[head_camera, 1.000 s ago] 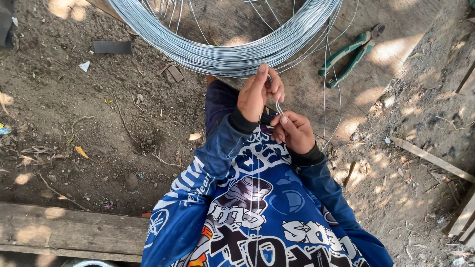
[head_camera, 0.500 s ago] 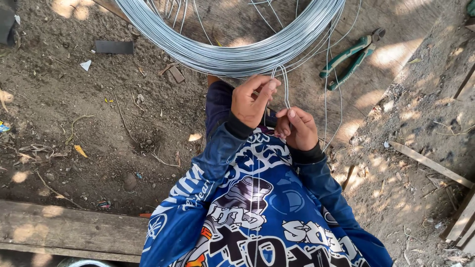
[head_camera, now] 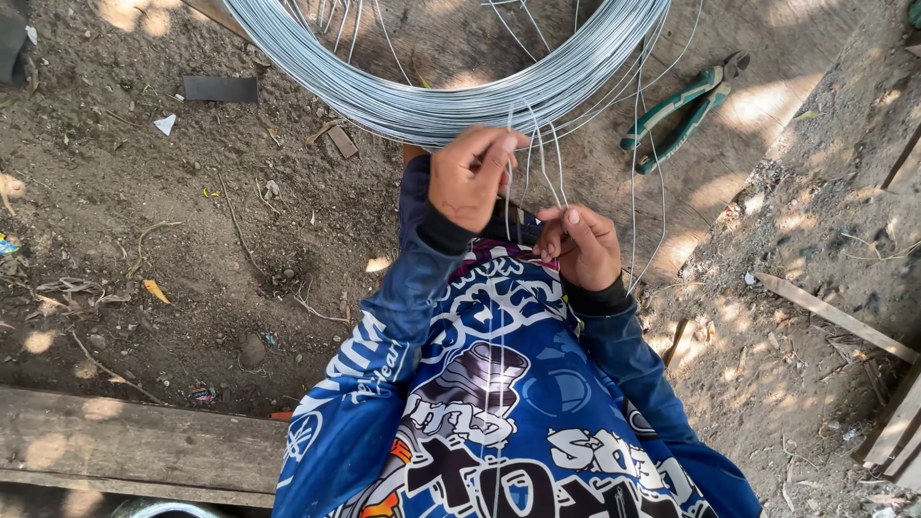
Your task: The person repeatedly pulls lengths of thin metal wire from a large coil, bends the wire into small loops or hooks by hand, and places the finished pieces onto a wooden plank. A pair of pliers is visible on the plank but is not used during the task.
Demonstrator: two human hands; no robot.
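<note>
Wire strands [head_camera: 537,163] rise from the steel coil [head_camera: 432,96] on the dirt; left hand [head_camera: 470,177] pinches one, right hand [head_camera: 580,245] pinches loose ends. Separating a strand; next needs a steady pull.

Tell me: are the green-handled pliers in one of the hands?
No, the green-handled pliers lie on the dirt ground, apart from both hands.

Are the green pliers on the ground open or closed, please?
Nearly closed. The green pliers lie on the dirt beside the wire coil; their handles are only slightly apart, their nose looks shut, and neither hand touches them.
</note>
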